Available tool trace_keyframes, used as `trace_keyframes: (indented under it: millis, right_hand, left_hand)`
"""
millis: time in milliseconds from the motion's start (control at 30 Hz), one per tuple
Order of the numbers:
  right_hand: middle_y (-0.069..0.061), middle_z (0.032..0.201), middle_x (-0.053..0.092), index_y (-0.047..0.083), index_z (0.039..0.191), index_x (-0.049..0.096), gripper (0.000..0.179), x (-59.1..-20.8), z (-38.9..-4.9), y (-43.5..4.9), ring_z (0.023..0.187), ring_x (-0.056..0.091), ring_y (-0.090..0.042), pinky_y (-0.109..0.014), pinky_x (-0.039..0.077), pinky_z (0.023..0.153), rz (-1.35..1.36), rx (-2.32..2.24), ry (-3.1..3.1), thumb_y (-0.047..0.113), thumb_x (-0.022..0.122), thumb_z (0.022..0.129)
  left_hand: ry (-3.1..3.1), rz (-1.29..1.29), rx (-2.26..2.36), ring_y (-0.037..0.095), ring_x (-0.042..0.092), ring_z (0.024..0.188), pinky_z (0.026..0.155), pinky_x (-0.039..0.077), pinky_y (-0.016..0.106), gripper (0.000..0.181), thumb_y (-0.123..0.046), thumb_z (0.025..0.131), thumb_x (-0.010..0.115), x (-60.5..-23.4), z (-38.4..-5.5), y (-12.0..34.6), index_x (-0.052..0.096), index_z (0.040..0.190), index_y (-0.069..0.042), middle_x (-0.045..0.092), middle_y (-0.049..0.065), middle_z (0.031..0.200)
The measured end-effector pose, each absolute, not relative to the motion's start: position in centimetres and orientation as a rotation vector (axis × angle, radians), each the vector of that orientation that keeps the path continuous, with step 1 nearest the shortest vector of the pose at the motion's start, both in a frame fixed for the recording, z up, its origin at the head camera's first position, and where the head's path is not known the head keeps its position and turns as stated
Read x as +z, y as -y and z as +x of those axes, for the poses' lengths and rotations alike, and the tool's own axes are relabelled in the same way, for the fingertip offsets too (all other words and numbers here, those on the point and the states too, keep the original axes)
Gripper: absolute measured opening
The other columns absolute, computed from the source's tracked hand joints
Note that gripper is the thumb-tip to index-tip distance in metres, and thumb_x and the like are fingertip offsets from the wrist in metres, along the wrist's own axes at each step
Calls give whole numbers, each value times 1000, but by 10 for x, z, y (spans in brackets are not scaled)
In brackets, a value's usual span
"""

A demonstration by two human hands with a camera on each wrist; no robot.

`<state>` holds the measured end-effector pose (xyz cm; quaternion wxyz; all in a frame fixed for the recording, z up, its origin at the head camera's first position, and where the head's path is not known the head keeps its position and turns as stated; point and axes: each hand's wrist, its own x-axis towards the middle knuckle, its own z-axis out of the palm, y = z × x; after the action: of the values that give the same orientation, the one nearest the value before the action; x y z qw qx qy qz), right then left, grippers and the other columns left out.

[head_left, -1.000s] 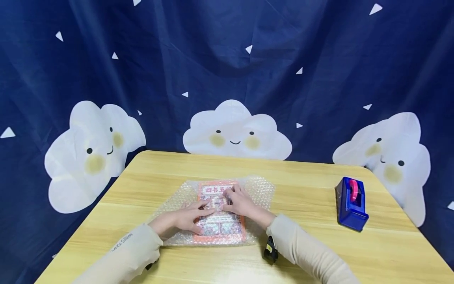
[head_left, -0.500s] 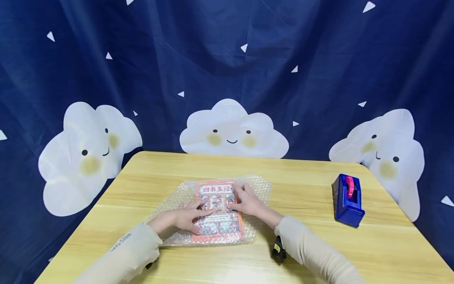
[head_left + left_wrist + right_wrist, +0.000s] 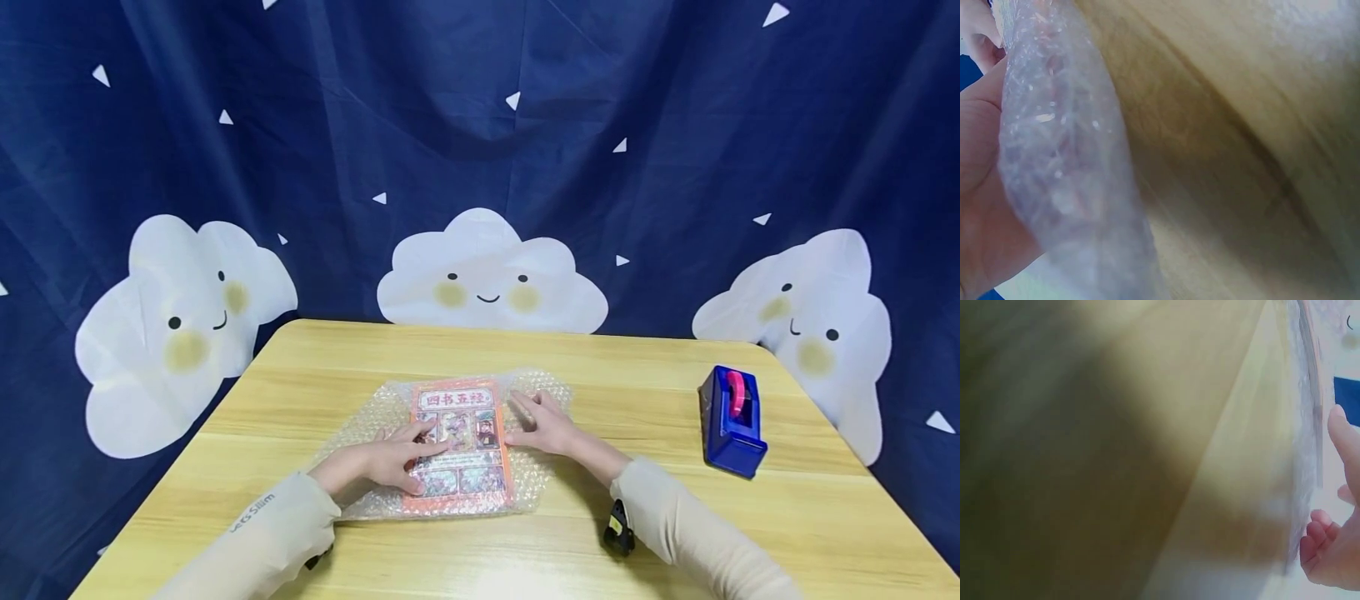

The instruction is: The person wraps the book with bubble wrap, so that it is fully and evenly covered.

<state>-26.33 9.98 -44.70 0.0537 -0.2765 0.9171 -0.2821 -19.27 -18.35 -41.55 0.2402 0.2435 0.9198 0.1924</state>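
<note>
Lays the left hand spread across the left part of an orange-bordered, rectangular picture book with red characters on a white title panel, with fingers reaching toward the middle of its cover. Seems to press there to stop any sliding. Holds the right hand just beyond the book's right edge, above a clear plastic bubble wrap sheet, with thumb and forefinger apart and nothing visibly pinched; cannot tell about thumb contact with the edge. Has the book face up between both hands, probably for easy reach from either side, with bubble wrap showing past it left and right; cannot tell about any layer over the cover. Shows a glossy blue tape dispenser with a pink roll well to the right of the right hand on the pale wood-grain bench, likely there for elbow room.
</note>
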Motion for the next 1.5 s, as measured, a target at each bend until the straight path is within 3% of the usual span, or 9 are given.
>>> trace_keyframes:
  millis: [200, 333, 500, 667, 867, 967, 1133, 1300, 1500]
  right_hand:
    - [-25, 121, 37, 4, 141, 31, 80, -452, -264, -116, 107, 37, -34, -44, 38, 82, -609, -1000, -2879, 36, 69, 79]
    - [-35, 138, 16, 0, 143, 21, 76, -453, -266, -123, 125, 19, -49, -64, 23, 98, -366, -1181, -2835, 31, 61, 86]
    - [-33, 140, 17, -2, 144, 6, 62, -446, -269, -125, 122, 34, -43, -51, 31, 102, -95, -1622, -2557, 11, 41, 94]
    - [-30, 135, 30, -2, 144, 4, 65, -443, -273, -127, 87, 57, -13, -19, 48, 78, 66, -2115, -2029, -13, 26, 84]
    - [-33, 113, 53, -11, 138, 26, 54, -450, -278, -134, 71, 58, -12, -23, 52, 66, -431, -1700, -2072, -13, 39, 85]
    - [-29, 114, 53, -8, 138, 29, 58, -450, -276, -130, 86, 58, -24, -37, 51, 79, -847, -1308, -2370, -2, 53, 86]
    - [-32, 142, 20, -4, 143, 19, 80, -446, -275, -115, 128, 26, -45, -58, 24, 103, -1177, -948, -2594, 20, 65, 81]
    - [-27, 148, -3, 2, 145, 12, 99, -444, -281, -107, 134, 4, -47, -64, 15, 102, -1283, -815, -2547, 40, 71, 75]
    - [-27, 147, -9, 1, 145, 14, 107, -437, -289, -96, 133, -3, -48, -61, 6, 105, -1413, -695, -2448, 52, 70, 70]
  left_hand:
    - [-2513, 677, 532, 41, 1, 137, 97, 2, 72, 72, -31, 81, 66, -416, -193, 184, 31, 143, -23, 2, 15, 152]
    - [-2509, 672, 541, 41, 1, 136, 97, 2, 73, 72, -30, 80, 66, -417, -192, 185, 31, 143, -23, 2, 15, 152]
    - [-2510, 671, 547, 41, 0, 136, 97, 2, 72, 72, -30, 80, 67, -416, -193, 185, 31, 143, -23, 1, 15, 152]
    - [-2517, 685, 547, 42, 2, 136, 96, 3, 73, 71, -32, 82, 66, -416, -193, 186, 32, 143, -22, 3, 17, 152]
    - [-2510, 708, 552, 44, 2, 135, 95, 5, 74, 70, -33, 82, 65, -416, -193, 187, 31, 143, -21, 3, 17, 152]
    - [-2499, 703, 558, 44, 1, 135, 95, 5, 74, 71, -34, 82, 65, -416, -194, 186, 31, 143, -21, 2, 17, 152]
    - [-2504, 695, 550, 43, 1, 136, 96, 4, 73, 71, -33, 82, 65, -415, -194, 186, 31, 143, -21, 1, 17, 152]
    - [-2500, 747, 548, 45, 3, 135, 99, 8, 70, 71, -31, 81, 66, -415, -193, 186, 32, 142, -17, 3, 20, 151]
    - [-2510, 712, 535, 44, 3, 135, 97, 7, 72, 71, -34, 81, 66, -415, -193, 185, 33, 142, -20, 3, 17, 152]
